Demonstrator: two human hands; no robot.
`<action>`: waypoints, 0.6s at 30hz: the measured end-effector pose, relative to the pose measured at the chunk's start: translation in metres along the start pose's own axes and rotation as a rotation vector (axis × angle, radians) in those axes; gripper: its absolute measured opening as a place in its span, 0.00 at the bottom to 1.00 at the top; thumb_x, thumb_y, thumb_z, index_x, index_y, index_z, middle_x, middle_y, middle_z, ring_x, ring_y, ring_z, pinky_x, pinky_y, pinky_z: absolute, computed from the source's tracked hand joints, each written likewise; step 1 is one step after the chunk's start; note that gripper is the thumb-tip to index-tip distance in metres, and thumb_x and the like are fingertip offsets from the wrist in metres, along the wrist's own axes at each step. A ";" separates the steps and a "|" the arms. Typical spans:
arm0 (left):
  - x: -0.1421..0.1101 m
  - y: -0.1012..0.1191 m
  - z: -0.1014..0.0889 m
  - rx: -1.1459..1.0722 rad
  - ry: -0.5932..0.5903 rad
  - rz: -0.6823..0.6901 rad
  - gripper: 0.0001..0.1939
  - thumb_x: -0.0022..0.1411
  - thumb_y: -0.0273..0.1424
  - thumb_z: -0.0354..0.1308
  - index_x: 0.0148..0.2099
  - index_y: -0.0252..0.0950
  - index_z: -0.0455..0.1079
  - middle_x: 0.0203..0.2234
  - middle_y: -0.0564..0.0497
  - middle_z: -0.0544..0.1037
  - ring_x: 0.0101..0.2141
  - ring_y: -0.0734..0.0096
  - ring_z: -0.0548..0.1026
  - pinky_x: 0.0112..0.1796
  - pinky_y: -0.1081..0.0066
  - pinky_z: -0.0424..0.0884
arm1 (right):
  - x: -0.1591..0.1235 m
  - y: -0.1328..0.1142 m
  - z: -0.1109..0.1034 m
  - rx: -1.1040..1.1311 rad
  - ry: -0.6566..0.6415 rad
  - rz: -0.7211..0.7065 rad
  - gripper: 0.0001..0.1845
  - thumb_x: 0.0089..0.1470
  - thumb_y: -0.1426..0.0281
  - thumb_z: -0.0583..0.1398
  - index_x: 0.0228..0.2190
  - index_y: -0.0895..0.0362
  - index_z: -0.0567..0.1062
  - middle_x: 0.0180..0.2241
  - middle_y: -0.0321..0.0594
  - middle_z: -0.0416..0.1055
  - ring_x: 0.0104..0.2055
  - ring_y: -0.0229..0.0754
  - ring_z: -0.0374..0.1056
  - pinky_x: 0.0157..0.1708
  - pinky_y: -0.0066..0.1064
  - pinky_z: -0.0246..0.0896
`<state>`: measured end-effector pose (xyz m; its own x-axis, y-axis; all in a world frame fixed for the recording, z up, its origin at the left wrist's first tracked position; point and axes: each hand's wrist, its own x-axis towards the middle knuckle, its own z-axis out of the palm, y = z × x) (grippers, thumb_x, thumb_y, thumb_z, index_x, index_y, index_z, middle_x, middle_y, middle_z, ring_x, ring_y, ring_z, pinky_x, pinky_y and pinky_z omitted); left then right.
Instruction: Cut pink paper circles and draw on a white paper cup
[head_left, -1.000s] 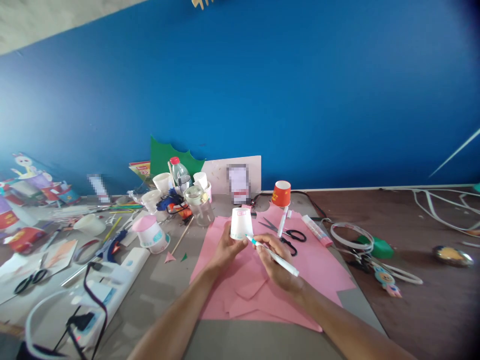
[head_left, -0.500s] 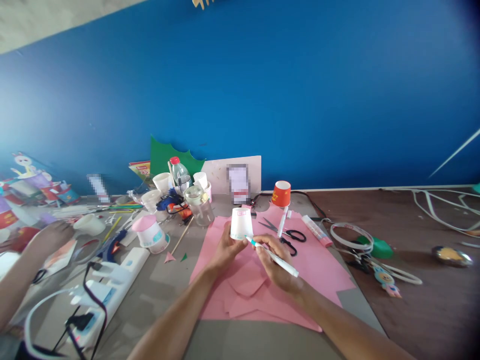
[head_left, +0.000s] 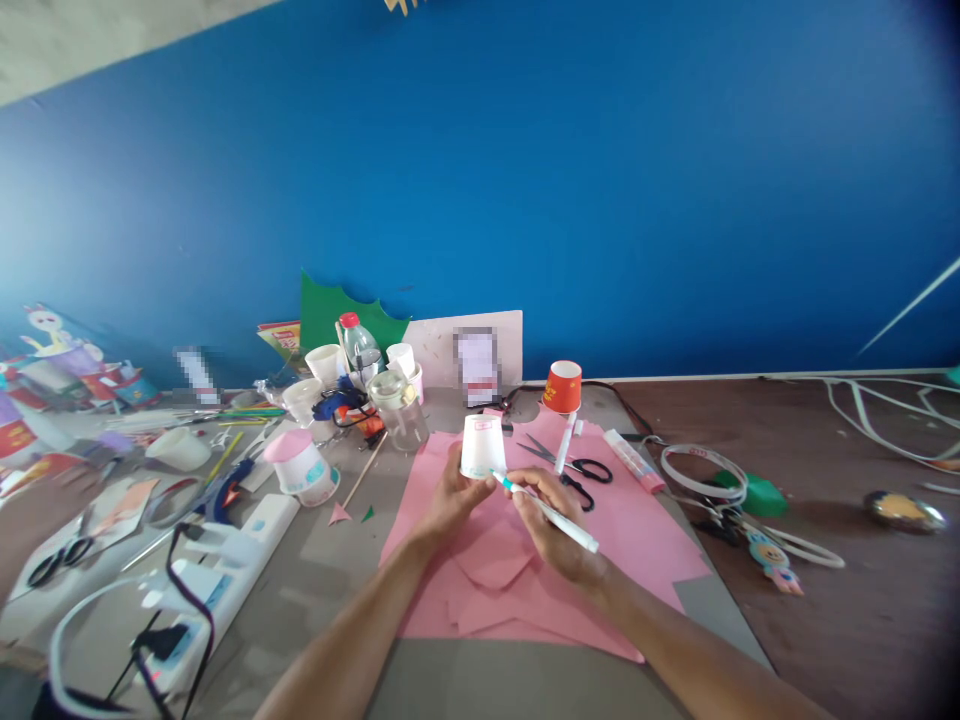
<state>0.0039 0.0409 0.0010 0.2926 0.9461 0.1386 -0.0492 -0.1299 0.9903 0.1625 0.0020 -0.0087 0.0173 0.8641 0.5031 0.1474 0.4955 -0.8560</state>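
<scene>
My left hand [head_left: 454, 495] grips the lower left side of a white paper cup [head_left: 482, 444], which is upside down and has a small pink outline near its top and teal marks along the rim. In my right hand [head_left: 555, 520] is a white marker [head_left: 559, 520] with a teal tip end, its point against the cup's lower right edge. Beneath both hands lie overlapping sheets of pink paper [head_left: 622, 560]. Black-handled scissors [head_left: 592, 470] rest open on the paper, beside another white marker [head_left: 566, 443]. An upturned red paper cup [head_left: 562, 387] stands behind them.
A glue stick [head_left: 634, 462] lies at right, near coiled white cable [head_left: 703, 470]. On the left are a pink-topped paper cup [head_left: 302, 468], a glass jar [head_left: 400, 412], a plastic bottle [head_left: 361, 350] and a power strip [head_left: 255, 545] with plugs. A co-worker's blurred arm [head_left: 30, 530] is at far left.
At the far left, a co-worker's arm came in over the table and has since drawn back toward the left edge. My hands, the cup and the marker look almost unmoved.
</scene>
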 end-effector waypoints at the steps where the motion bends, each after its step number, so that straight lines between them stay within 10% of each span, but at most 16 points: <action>1: 0.000 0.000 0.000 0.005 0.004 0.002 0.32 0.55 0.43 0.62 0.58 0.39 0.61 0.46 0.44 0.74 0.45 0.57 0.72 0.43 0.65 0.68 | 0.000 0.000 0.000 -0.005 -0.001 -0.005 0.06 0.58 0.67 0.55 0.36 0.54 0.72 0.32 0.38 0.73 0.29 0.38 0.67 0.29 0.28 0.65; 18: 0.000 -0.002 0.000 -0.015 0.003 0.004 0.33 0.53 0.45 0.62 0.58 0.39 0.61 0.49 0.44 0.73 0.46 0.56 0.72 0.44 0.64 0.69 | 0.002 -0.001 0.000 -0.040 0.000 -0.020 0.07 0.57 0.68 0.56 0.36 0.54 0.73 0.33 0.39 0.74 0.31 0.40 0.69 0.31 0.29 0.66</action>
<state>0.0045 0.0414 -0.0008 0.2895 0.9465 0.1423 -0.0648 -0.1290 0.9895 0.1626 0.0033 -0.0063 0.0141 0.8539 0.5203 0.1875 0.5089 -0.8402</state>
